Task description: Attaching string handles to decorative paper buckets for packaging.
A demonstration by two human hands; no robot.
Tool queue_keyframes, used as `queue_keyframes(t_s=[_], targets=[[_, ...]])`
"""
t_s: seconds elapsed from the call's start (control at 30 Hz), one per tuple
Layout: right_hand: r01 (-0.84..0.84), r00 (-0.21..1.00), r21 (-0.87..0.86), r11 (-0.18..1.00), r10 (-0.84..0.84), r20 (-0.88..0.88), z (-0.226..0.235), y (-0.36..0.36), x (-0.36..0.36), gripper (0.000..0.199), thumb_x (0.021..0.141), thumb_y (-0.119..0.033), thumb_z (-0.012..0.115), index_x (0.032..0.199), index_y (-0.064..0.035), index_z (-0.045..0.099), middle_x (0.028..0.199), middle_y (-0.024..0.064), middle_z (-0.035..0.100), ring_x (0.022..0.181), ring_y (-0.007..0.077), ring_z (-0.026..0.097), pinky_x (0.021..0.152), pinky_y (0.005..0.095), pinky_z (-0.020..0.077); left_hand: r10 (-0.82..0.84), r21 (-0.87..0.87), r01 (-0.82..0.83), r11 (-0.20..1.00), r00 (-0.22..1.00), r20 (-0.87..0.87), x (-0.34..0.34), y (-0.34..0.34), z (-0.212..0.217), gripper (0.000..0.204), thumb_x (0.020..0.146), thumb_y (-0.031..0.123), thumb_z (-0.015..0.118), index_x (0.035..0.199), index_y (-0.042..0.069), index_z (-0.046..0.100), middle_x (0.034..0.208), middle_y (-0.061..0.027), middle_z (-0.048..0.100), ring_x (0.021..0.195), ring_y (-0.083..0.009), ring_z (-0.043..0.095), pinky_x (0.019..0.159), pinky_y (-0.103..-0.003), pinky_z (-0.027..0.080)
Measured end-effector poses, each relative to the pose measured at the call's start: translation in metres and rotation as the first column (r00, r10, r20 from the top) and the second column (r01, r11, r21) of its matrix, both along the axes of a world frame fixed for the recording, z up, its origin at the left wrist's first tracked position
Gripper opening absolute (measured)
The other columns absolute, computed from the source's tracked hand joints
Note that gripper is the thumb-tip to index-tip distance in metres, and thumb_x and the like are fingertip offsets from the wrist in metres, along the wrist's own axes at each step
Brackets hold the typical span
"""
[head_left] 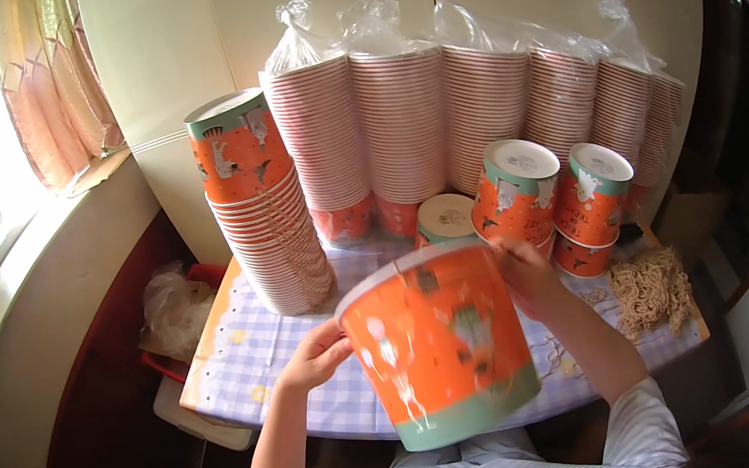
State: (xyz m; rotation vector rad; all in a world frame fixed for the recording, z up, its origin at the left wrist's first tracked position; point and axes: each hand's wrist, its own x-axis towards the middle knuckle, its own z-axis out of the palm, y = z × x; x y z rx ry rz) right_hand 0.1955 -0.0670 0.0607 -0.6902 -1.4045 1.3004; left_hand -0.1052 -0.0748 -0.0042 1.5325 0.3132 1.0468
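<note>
An orange paper bucket [445, 352] with a green band at its base and printed figures is held upright over the table's front edge. My right hand [524, 276] grips it at the rim on the right. At the upper left side my left hand [318, 354] holds it, fingers closed against the wall; part of the fingers is hidden. Behind it, an upside-down bucket [447, 217], a larger upturned bucket [516, 184] and another upturned pair [593, 195] stand on the table. A tangled heap of beige cords [650, 291] lies right of my right forearm.
Several tall bagged stacks of buckets [404, 118] line the back of the checked tablecloth [292, 389]. An unbagged stack [271, 242] of nested upturned buckets, with cords hanging down its side, stands at the left. A red bin [202, 279] with clear plastic sits beside the table.
</note>
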Motion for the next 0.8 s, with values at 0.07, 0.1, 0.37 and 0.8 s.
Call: queue_keyframes(t_s=[0.07, 0.1, 0.37, 0.8], targets=[[-0.115, 0.986, -0.136, 0.984, 0.097, -0.136, 0.026, 0.018, -0.039, 0.024, 0.087, -0.031, 0.049, 0.080, -0.0086, 0.053, 0.062, -0.0075, 0.040, 0.053, 0.0024, 0.031, 0.048, 0.0182, 0.0259, 0.057, -0.086, -0.048, 0.995, 0.993, 0.104, -0.030, 0.006, -0.011, 0.033, 0.087, 0.020, 0.050, 0.114, 0.002, 0.046, 0.103, -0.0049, 0.054, 0.092, -0.0128, 0.053, 0.076, -0.029, 0.045], [-0.159, 0.976, -0.178, 0.971, 0.128, -0.175, 0.040, 0.028, -0.055, 0.024, 0.087, -0.031, 0.049, 0.079, -0.0090, 0.053, 0.061, -0.0076, 0.040, 0.052, 0.0020, 0.030, 0.048, 0.0178, 0.0252, 0.052, -0.120, -0.029, 0.992, 0.980, 0.194, -0.039, 0.013, -0.010, 0.032, 0.088, 0.021, 0.049, 0.114, 0.002, 0.046, 0.103, -0.0057, 0.055, 0.090, -0.0138, 0.055, 0.073, -0.029, 0.047], [-0.041, 0.997, 0.174, 0.984, 0.027, 0.079, 0.123, 0.125, -0.138, 0.025, 0.086, -0.027, 0.050, 0.082, -0.0041, 0.059, 0.062, -0.0018, 0.050, 0.050, 0.0041, 0.040, 0.045, 0.0179, 0.0312, 0.573, -0.271, -0.506, 0.819, 0.687, 0.447, -0.064, 0.070, 0.136, 0.016, 0.089, 0.017, 0.044, 0.096, 0.003, 0.050, 0.076, -0.0023, 0.055, 0.059, -0.0072, 0.052, 0.047, -0.014, 0.042], [-0.070, 0.948, 0.551, 0.831, -0.116, 0.296, 0.157, 0.216, -0.219, 0.070, 0.073, -0.020, 0.069, 0.126, 0.0032, 0.030, 0.106, 0.0141, 0.053, 0.099, 0.0201, 0.050, 0.087, 0.0311, 0.0392, 0.745, -0.476, -0.577, 0.663, 0.574, 0.341, -0.125, 0.180, 0.189, 0.016, 0.089, 0.009, 0.040, 0.077, -0.001, 0.045, 0.066, -0.0052, 0.046, 0.049, -0.0098, 0.047, 0.040, -0.015, 0.041]])
